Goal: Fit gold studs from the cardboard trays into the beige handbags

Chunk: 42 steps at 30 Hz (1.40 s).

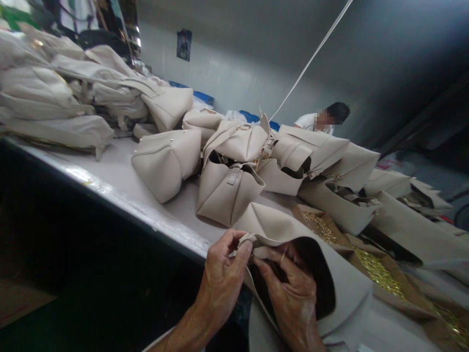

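A cream leather bag (340,288) lies open at the table's near edge, its dark inside showing. My left hand (220,278) pinches a small strap tab on the bag's rim between thumb and fingers. My right hand (293,293), with a ring on one finger, presses its closed fingers on the same rim and reaches into the opening. Whether it holds a small part is hidden.
Several more cream bags (227,190) crowd the grey table (120,181), with a tall heap (54,93) at the far left. Brown trays of small gold hardware (373,269) sit to the right. Another person (322,120) works at the far end. A white cord (311,56) hangs overhead.
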Available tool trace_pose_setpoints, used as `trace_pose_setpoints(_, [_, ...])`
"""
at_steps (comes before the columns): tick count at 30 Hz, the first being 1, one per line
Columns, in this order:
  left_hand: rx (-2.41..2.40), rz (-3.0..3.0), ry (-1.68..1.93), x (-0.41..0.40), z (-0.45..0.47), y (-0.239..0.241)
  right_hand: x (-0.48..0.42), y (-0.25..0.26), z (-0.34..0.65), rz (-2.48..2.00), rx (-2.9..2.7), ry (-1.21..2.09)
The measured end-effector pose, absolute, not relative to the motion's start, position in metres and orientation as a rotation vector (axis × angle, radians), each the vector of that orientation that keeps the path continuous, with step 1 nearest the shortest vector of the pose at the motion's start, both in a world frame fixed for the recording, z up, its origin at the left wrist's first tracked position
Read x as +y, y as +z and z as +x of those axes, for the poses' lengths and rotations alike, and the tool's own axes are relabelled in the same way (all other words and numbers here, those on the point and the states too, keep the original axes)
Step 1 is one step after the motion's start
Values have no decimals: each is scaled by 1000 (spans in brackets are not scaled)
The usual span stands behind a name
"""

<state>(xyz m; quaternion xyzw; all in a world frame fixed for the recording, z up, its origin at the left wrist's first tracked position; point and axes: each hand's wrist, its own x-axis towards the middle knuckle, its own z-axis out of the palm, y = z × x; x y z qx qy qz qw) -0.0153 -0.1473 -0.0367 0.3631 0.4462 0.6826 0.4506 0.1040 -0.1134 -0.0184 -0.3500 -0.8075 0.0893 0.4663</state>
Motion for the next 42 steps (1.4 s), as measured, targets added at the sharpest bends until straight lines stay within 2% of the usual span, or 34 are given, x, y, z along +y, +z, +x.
trace_pose_setpoints(7, [1028, 861, 1695, -145, -7, -40, -112, -23, 119, -789, -2050, 93])
trace_pose_setpoints(14, [1014, 801, 1693, -147, -3, -43, -116, -27, 122, -815, -2038, 106])
trace_pose_setpoints(25, [1156, 885, 1674, -149, 1, -44, -125, -27, 114, -1061, -1890, 259])
trace_pose_setpoints(35, [1221, 954, 1703, -147, 3, -47, -125, -35, 111, -1224, -1814, 47])
trace_pose_setpoints(42, [1383, 1066, 1787, -148, 3, -46, -122, -34, 102, -1327, -1737, 89])
